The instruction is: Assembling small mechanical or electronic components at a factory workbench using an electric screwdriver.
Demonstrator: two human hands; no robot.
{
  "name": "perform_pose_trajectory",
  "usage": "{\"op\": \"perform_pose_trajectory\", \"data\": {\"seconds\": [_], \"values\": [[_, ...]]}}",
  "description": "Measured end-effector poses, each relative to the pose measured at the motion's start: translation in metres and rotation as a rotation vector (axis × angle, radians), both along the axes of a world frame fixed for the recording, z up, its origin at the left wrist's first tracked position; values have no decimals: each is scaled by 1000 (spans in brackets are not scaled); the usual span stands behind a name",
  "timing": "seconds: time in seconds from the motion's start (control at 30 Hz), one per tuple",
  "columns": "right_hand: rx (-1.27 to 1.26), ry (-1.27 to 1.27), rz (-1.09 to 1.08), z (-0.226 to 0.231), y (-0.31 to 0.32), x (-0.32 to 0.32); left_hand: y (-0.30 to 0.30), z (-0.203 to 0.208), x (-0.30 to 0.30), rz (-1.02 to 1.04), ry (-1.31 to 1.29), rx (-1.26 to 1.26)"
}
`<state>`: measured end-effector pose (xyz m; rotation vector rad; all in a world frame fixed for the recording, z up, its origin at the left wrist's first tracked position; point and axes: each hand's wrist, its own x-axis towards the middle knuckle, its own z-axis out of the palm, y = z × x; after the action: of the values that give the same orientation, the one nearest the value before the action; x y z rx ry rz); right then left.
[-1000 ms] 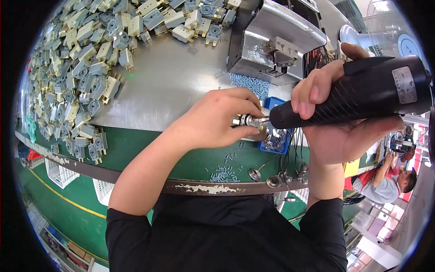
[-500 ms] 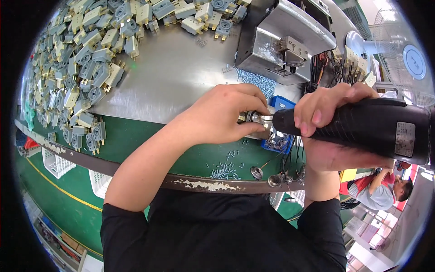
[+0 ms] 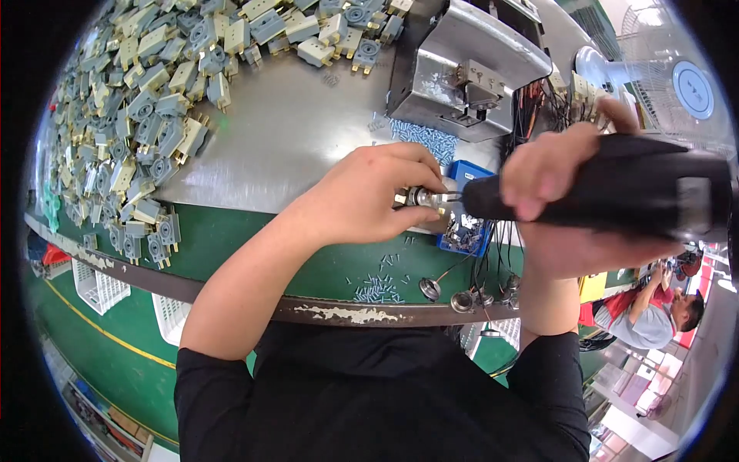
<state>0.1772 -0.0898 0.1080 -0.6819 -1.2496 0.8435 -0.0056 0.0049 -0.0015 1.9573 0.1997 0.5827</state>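
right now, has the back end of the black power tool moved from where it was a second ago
Yes: the black power tool has its rear end lower in the picture, judged against the metal fixture.

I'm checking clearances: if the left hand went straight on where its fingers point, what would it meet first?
Probably the black power driver, whose tapered nose lies just right of the left hand, though depth is unclear here.

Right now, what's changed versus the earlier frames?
The right hand swung the rear of the black power tool toward the body, then partway back out. Nothing taken hold of or let go. Same: left hand pinches the small metal part at the tool's tip; parts heap undisturbed.
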Motion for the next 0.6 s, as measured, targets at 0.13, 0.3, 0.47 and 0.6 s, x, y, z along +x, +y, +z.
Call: {"op": "perform_pose_trajectory", "data": {"seconds": [0.13,0.3,0.47,0.6], "values": [[148,40,-5,30,22,25,0,5,2,-5,-9,-4],[53,75,-438,28,53,45,0,3,1,-17,-27,-6],[-97,-73,-629,24,67,32,-1,3,1,-7,2,-33],[-84,-83,-614,23,73,34,0,3,3,-7,-6,-44]]}}
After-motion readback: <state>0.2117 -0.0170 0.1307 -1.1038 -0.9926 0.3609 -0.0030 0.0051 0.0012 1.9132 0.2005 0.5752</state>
